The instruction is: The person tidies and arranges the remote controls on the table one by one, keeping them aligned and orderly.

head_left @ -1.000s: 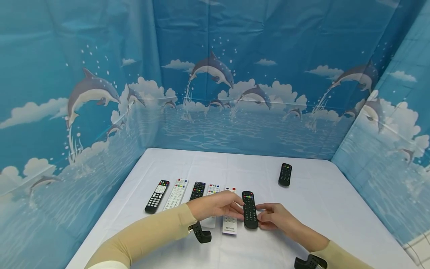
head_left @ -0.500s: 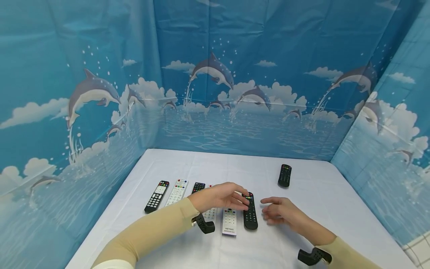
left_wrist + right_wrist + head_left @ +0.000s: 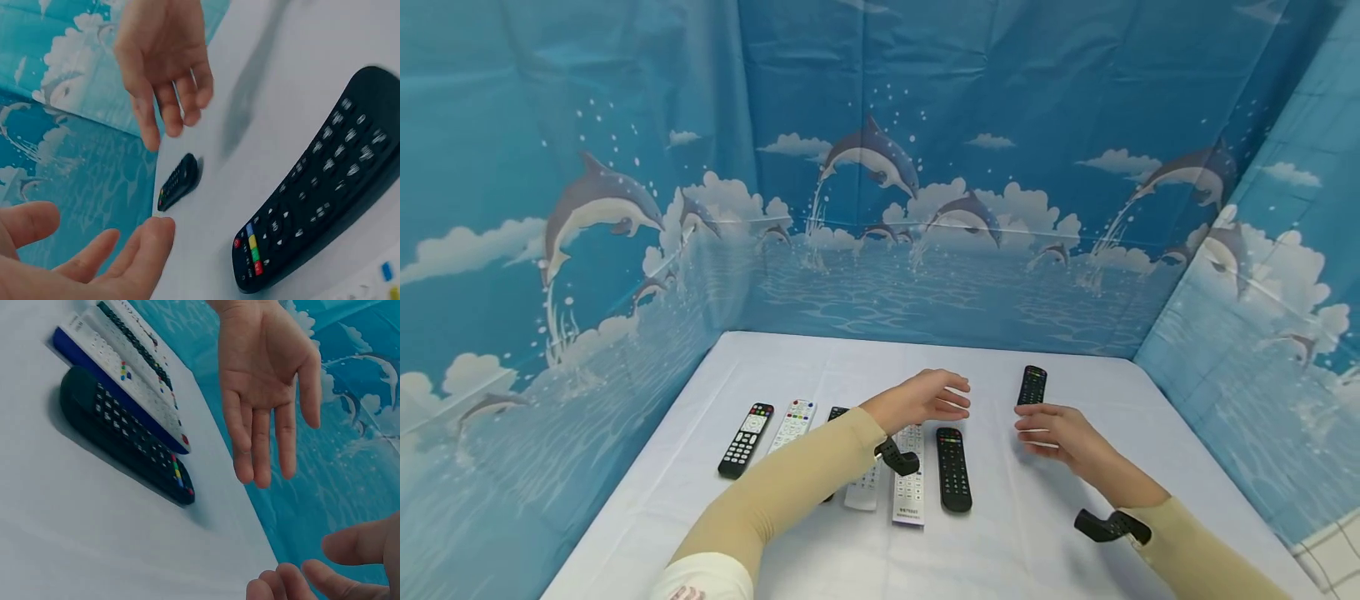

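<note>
My left hand, relaxed and holding nothing, hovers above the far end of a white remote control with a purplish edge. Just right of that remote lies a black remote control with coloured buttons, which no hand touches. To the right my right hand is raised with loose fingers, near another black remote control that lies farther back. Part of that far remote is hidden behind the fingers in the head view. The left wrist view shows the far remote apart from both hands.
Left of the white remote, more remotes lie in a row: a white one, a black one mostly under my left forearm, a white one and a black one. A white cloth covers the table. Dolphin-printed curtains enclose it.
Both hands have left the near black remote. The left has risen up and away toward the back; the right has moved right and back toward the far black remote.
</note>
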`<state>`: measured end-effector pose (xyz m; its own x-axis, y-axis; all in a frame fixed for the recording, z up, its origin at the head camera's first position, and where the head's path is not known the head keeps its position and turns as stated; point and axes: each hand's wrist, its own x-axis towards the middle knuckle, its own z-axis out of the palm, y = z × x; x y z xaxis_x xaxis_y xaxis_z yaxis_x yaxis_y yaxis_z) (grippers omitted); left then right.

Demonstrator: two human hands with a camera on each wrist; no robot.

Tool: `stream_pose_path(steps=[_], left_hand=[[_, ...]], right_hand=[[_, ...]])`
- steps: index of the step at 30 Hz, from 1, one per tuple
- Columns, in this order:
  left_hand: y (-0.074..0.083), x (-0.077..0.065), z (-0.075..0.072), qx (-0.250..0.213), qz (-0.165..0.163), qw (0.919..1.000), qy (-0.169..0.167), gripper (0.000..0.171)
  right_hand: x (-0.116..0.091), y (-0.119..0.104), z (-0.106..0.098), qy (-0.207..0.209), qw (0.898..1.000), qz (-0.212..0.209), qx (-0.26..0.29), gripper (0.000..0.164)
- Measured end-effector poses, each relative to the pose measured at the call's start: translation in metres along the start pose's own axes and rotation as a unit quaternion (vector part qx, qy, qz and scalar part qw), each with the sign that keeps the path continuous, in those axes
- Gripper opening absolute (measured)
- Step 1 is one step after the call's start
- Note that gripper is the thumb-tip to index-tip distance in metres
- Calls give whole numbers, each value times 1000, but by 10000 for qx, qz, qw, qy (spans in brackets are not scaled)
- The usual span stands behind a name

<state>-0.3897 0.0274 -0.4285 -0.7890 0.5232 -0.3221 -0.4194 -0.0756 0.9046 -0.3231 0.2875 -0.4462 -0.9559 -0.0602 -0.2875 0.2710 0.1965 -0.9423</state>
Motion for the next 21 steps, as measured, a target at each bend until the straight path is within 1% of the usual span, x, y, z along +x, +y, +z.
stream_pose_path(steps=[4,6,8,13,17,21], left_hand=[[4,22,8,-106,173,9996,187,40],[5,33,12,-236,237,9992,226,39],[5,42,16,-455,265,9981,309,39],[1,64,28,-1033,314,9930,471,47],[-4,76,37,-1321,309,9896,481,49],[-10,85,45,-1472,344,9876,427,51]], right_hand=[[11,-4,-25,72,9993,113,339,59],[16,-5,-35,177,9986,200,459,61],[22,-6,-43,224,9979,286,537,64],[39,-8,-59,340,9954,511,742,69],[48,-7,-69,407,9934,652,847,69],[54,-4,-73,447,9911,767,993,70]])
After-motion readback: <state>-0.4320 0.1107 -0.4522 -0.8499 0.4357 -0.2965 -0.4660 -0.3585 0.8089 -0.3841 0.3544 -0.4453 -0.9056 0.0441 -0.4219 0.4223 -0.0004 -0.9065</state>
